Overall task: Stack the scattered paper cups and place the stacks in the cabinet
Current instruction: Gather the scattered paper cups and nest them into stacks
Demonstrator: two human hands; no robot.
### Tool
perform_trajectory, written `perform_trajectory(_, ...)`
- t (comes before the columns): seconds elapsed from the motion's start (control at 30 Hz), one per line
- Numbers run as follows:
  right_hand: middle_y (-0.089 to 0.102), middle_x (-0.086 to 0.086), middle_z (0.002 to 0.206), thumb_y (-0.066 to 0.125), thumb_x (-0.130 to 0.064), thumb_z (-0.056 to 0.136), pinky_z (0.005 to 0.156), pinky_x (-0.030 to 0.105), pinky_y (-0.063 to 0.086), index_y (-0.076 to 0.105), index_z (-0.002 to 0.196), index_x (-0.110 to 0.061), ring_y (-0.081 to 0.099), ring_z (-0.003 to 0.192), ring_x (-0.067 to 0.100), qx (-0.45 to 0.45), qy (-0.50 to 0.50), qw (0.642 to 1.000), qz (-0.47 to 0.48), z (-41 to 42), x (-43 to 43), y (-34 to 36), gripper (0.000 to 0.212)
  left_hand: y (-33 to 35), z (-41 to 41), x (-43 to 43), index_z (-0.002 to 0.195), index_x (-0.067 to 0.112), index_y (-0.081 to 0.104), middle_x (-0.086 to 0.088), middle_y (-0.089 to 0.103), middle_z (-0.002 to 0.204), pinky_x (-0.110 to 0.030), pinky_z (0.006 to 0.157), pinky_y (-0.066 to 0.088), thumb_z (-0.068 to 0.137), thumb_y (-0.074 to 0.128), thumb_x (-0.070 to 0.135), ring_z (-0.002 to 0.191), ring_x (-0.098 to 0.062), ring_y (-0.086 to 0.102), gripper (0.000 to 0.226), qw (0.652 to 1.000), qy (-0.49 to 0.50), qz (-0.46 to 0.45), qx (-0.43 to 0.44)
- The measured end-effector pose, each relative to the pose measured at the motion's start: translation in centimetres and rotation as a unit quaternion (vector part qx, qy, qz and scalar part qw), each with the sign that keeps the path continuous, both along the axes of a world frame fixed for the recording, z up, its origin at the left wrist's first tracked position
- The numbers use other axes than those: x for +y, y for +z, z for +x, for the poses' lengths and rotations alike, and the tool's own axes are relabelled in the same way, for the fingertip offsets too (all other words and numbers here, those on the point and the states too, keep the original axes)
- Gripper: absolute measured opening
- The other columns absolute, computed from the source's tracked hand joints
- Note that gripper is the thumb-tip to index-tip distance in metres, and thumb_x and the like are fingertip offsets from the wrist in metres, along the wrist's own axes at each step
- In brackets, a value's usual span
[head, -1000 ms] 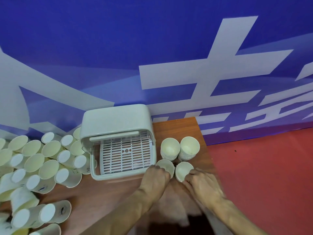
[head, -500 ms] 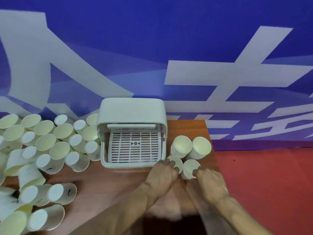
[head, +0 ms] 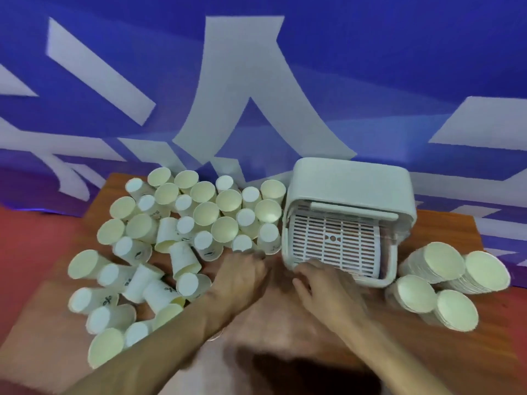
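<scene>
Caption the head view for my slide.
Left hand by scattered paper cups, right hand at the open cabinet; four cup stacks sit right of it on the wooden table.

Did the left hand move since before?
Yes. The left hand went leftward, from the right front corner of the cabinet to its left front corner, beside the loose cups.

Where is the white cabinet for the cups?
In the head view, the cabinet stands toward the right of the table, against the blue wall, with the loose cups on its left and four cup stacks on its right.
</scene>
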State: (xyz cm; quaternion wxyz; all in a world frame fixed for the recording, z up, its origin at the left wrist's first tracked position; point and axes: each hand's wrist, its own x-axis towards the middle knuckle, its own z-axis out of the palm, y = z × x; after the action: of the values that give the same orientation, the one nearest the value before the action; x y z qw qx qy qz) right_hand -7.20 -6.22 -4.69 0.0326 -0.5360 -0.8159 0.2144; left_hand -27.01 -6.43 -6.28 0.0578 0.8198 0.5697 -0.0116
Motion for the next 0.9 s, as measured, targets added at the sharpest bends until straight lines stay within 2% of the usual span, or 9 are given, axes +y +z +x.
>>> perform_trajectory(0.1,0.058,-0.012,0.130,0.047,-0.034,0.102,0.091,0.035,0.051,0.058,0.130,-0.029,0.063,0.110,0.015,0.015,0.026,1.000,-0.001,-4.4,1.6,-1.3,0.030,-0.9,-5.0,0.4,0.072,0.020,0.063,0.003,0.056,0.064,-0.027,0.039,0.036,0.063,0.083,0.029,0.052,-0.023,0.057,0.023,0.996,0.071,-0.022,0.047)
perform_trajectory(0.2,0.052,-0.009,0.135,0.051,-0.026,0.098,0.080,0.036,0.051,0.052,0.131,-0.027,0.065,0.105,0.021,-0.015,0.042,0.999,0.014,-7.4,4.2,-3.2,0.033,-2.5,-7.4,1.4,0.100,0.019,0.065,0.001,0.063,0.090,-0.030,0.045,0.042,0.074,0.075,0.031,0.072,-0.023,0.062,0.031,0.993,0.098,-0.039,0.051)
perform_trajectory(0.27,0.050,-0.004,0.138,0.052,-0.019,0.096,0.078,0.040,0.053,0.053,0.129,-0.022,0.066,0.104,0.025,-0.049,0.045,0.998,0.019,-8.7,5.7,-4.4,0.033,-3.9,-7.7,2.5,0.122,0.019,0.056,-0.001,0.060,0.111,-0.031,0.050,0.041,0.079,0.072,0.032,0.087,-0.024,0.062,0.047,0.994,0.098,-0.036,0.043)
perform_trajectory(0.33,0.048,0.001,0.143,0.055,-0.014,0.093,0.077,0.043,0.056,0.055,0.127,-0.017,0.067,0.102,0.027,-0.081,0.044,0.995,0.024,-9.5,6.7,-5.4,0.034,-4.9,-7.3,3.4,0.130,0.019,0.048,-0.002,0.057,0.121,-0.032,0.051,0.042,0.074,0.076,0.030,0.089,-0.023,0.062,0.064,0.994,0.090,-0.043,0.052)
perform_trajectory(0.4,0.046,0.004,0.146,0.056,-0.013,0.093,0.075,0.042,0.056,0.058,0.125,-0.016,0.068,0.099,0.027,-0.111,0.047,0.993,0.023,-9.8,7.0,-5.9,0.032,-5.6,-6.6,4.0,0.130,0.017,0.049,-0.002,0.058,0.119,-0.031,0.048,0.042,0.068,0.079,0.023,0.081,-0.021,0.062,0.070,0.993,0.089,-0.043,0.069)
perform_trajectory(0.53,0.032,0.004,0.160,0.053,-0.018,0.096,0.075,0.040,0.053,0.058,0.126,-0.015,0.064,0.108,0.027,-0.148,0.054,0.987,0.012,-9.7,6.9,-7.3,0.030,-6.7,-6.4,4.4,0.118,0.020,0.056,0.000,0.058,0.096,-0.031,0.046,0.030,0.065,0.078,0.017,0.070,-0.020,0.057,0.058,0.994,0.054,-0.037,0.088)
perform_trajectory(0.7,0.064,0.003,0.128,0.087,-0.026,0.067,0.049,0.030,0.052,0.072,0.079,-0.018,0.070,0.076,0.016,-0.128,0.057,0.989,0.056,-9.4,6.1,-7.3,0.021,-7.6,-6.9,4.9,0.104,0.020,0.061,0.000,0.055,0.087,-0.031,0.045,0.023,0.052,0.088,0.025,0.063,-0.019,0.053,0.059,0.993,0.058,-0.053,0.093)
perform_trajectory(0.83,0.063,0.001,0.116,0.084,-0.026,0.072,0.052,0.028,0.051,0.072,0.069,-0.019,0.067,0.080,0.016,-0.091,0.070,0.992,0.059,-8.8,5.0,-7.6,0.014,-7.9,-6.8,4.8,0.093,0.015,0.058,-0.007,0.054,0.096,-0.030,0.043,0.021,0.049,0.092,0.025,0.059,-0.022,0.050,0.057,0.994,0.076,-0.064,0.046)
perform_trajectory(0.9,0.063,-0.006,0.100,0.082,-0.034,0.076,0.050,0.027,0.048,0.071,0.068,-0.022,0.065,0.073,0.012,-0.077,0.069,0.993,0.059,-8.5,4.3,-7.7,0.018,-7.7,-6.6,4.3,0.100,0.015,0.055,-0.006,0.054,0.104,-0.032,0.044,0.027,0.056,0.091,0.037,0.065,-0.021,0.054,0.061,0.993,0.077,-0.082,0.047)
